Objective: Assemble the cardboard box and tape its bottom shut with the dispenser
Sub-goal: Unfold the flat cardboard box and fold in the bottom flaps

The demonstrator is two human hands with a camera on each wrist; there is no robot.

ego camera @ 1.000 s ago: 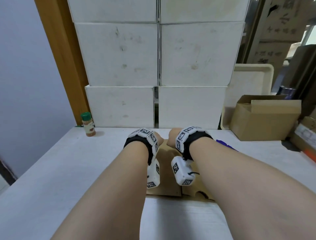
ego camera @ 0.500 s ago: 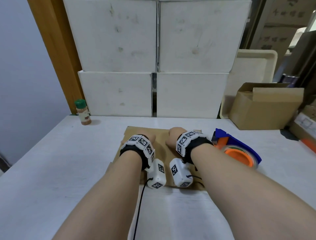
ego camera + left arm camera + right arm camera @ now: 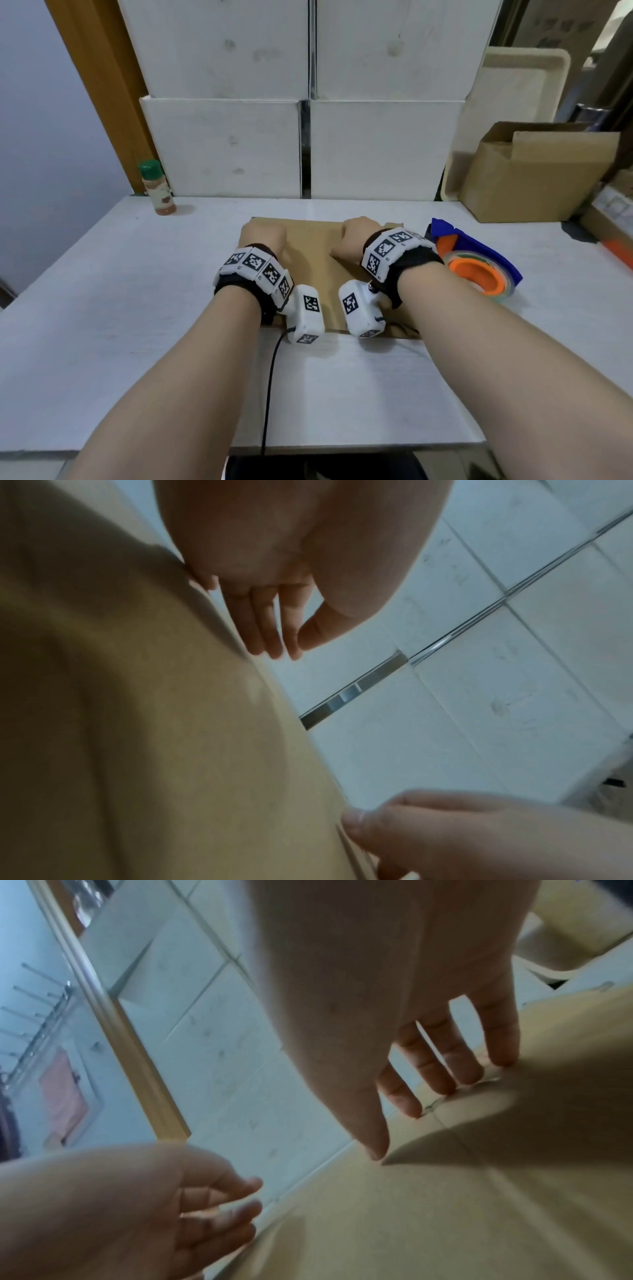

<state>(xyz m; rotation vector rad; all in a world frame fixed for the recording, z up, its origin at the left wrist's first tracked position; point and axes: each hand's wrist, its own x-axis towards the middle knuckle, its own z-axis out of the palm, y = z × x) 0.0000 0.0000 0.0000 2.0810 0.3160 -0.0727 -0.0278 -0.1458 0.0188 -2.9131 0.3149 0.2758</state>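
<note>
Only black-white square-code tags (image 3: 254, 262) on wristbands; no readable text.

My wrists hide my fingers on the cardboard box (image 3: 310, 246); at 3 o'clock, my forearm covers part of the dispenser (image 3: 479, 262).

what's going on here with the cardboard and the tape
A person is starting on a cardboard box, which lies flat and unfolded on the white table. Both hands are at its far edge: the left hand near the left corner, fingers loose, and the right hand with its fingertips down on the cardboard. Neither has a clear grip on it yet. The blue and orange tape dispenser sits untouched on the table just right of the box. Nothing is folded or taped.
</note>
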